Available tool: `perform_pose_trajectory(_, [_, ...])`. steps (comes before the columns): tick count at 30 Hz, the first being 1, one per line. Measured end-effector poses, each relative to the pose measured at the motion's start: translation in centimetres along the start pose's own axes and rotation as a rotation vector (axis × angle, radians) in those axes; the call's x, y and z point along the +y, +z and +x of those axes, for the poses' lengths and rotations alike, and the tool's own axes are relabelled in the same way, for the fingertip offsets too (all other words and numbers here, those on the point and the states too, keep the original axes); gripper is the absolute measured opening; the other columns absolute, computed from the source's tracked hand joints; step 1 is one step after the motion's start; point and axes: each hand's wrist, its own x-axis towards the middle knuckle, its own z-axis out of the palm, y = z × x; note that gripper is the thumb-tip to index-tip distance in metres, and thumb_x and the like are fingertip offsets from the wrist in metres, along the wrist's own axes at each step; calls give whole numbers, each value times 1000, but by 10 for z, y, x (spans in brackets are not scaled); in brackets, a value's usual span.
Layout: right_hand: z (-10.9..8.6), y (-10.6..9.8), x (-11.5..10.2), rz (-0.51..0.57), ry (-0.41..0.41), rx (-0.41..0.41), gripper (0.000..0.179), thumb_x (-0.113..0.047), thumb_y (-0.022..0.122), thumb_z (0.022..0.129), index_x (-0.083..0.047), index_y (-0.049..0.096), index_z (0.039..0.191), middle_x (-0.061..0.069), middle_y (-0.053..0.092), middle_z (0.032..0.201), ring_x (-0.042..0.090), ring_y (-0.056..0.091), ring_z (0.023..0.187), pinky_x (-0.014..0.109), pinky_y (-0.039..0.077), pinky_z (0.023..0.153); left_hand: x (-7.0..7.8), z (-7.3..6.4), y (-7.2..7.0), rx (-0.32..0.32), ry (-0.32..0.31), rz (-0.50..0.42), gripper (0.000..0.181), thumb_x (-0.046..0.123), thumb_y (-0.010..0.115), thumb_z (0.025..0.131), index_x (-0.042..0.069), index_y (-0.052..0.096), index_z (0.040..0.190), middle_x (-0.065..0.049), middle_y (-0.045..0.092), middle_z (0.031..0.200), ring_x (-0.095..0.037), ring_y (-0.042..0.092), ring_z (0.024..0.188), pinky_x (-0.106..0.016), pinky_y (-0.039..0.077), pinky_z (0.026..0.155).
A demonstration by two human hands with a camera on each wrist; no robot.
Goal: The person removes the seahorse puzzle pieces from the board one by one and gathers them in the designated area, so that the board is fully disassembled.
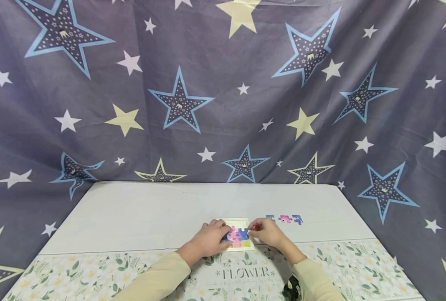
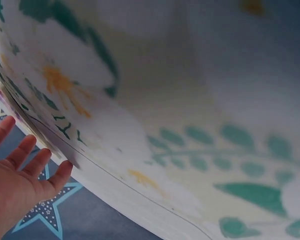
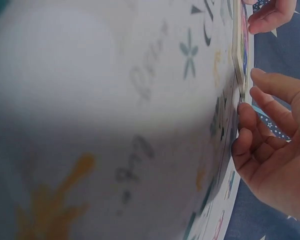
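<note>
A small jigsaw puzzle tray (image 1: pixel 240 249) with a cream frame lies on the table before me. Pink, blue and green pieces (image 1: pixel 236 237) fill its lower part, while the upper part shows a bare pale base. My left hand (image 1: pixel 209 237) rests on the tray's left side, and its loosely spread fingers (image 2: pixel 39 161) touch the edge in the left wrist view. At the tray's right side, my right hand (image 1: pixel 269 232) brings thumb and forefinger together at a blue puzzle piece (image 1: pixel 243 233), mostly hidden there. Its other fingers (image 3: pixel 246 142) are curled.
Right of the tray, behind my right hand, loose puzzle pieces (image 1: pixel 285 219) lie in a row. The table (image 1: pixel 151 209) has a white cloth with a floral front strip. A dark star-patterned curtain (image 1: pixel 223 104) hangs beyond it. A black object (image 1: pixel 292 288) sits by my right sleeve.
</note>
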Motion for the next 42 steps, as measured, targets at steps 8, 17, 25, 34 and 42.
perform_pose_trajectory(8, [0,-1,-2,0,-45,-53,22,-10,70,81,-3,66,101,3,55,77,13,46,66,22,38,54,2,2,1,-23,-7,16,49,54,48,92,24,54,130,0,52,124,-18,48,116,-45,42,93])
perform_pose_trajectory(17, [2,0,-3,-23,-48,-89,27,-10,71,80,-2,65,105,4,52,76,12,43,65,22,36,54,1,2,1,-28,-2,36,49,56,46,91,26,54,130,2,53,122,-17,48,114,-44,42,92])
perform_pose_trajectory(25, [4,0,-3,-42,-55,-103,28,-10,72,80,-2,65,105,4,53,76,14,43,65,22,36,54,1,2,1,-30,-4,23,49,55,47,92,25,54,130,1,53,122,-17,49,113,-44,42,91])
perform_pose_trajectory(34, [7,1,-1,-77,-31,-106,27,-13,72,80,-5,67,105,2,52,80,15,45,71,25,36,58,1,2,1,-38,-4,24,48,54,47,92,25,54,130,1,53,121,-16,48,111,-44,43,92])
perform_pose_trajectory(42, [7,0,-3,-88,-35,-116,26,-13,73,80,-5,67,104,2,53,80,14,45,70,25,37,59,2,1,-1,-38,4,16,47,52,49,92,24,54,129,0,53,120,-17,49,110,-43,43,91])
